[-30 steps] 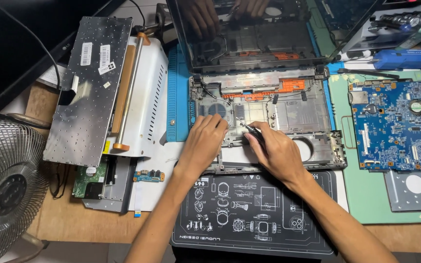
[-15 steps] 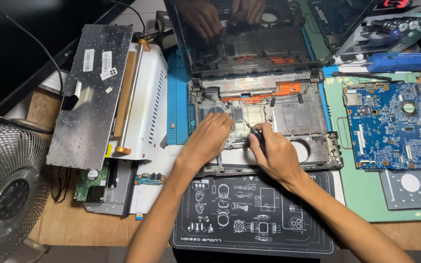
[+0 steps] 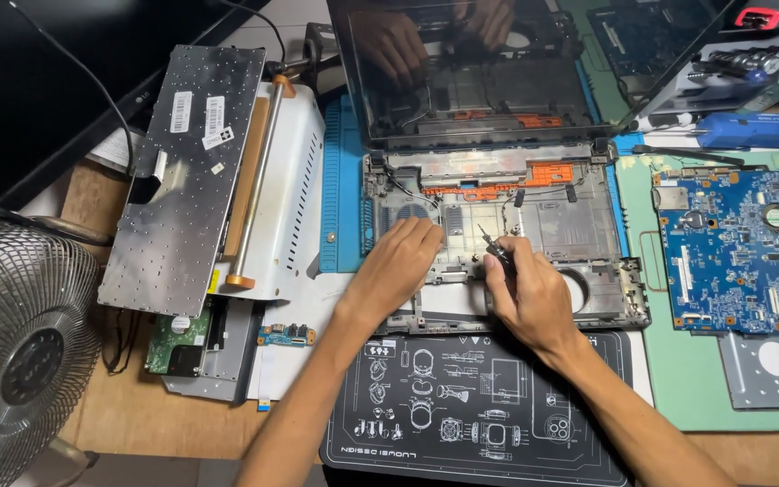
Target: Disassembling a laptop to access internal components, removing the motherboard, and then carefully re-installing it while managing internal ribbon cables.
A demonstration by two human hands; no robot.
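An opened laptop base [image 3: 579, 225], stripped to its grey frame with orange parts at the back, lies in the middle of the bench. Its dark screen [image 3: 489, 68] stands tilted behind and mirrors both hands. My left hand [image 3: 398, 266] rests palm down on the base's left front part, fingers together. My right hand [image 3: 529, 293] grips a small black screwdriver [image 3: 495, 243], its thin tip pointing up and left into the middle of the base. The two hands are a few centimetres apart.
A blue motherboard [image 3: 737, 248] lies on a green mat at the right. An upturned keyboard [image 3: 187, 167] rests on a white device at the left. A fan [image 3: 15, 352] stands at the lower left. A black printed mat [image 3: 480, 415] lies in front, a blue tool [image 3: 746, 131] at the back right.
My right hand has shifted a little and the screwdriver tip now stands out above the fingers. My left hand stays on the base. The view has drifted slightly.
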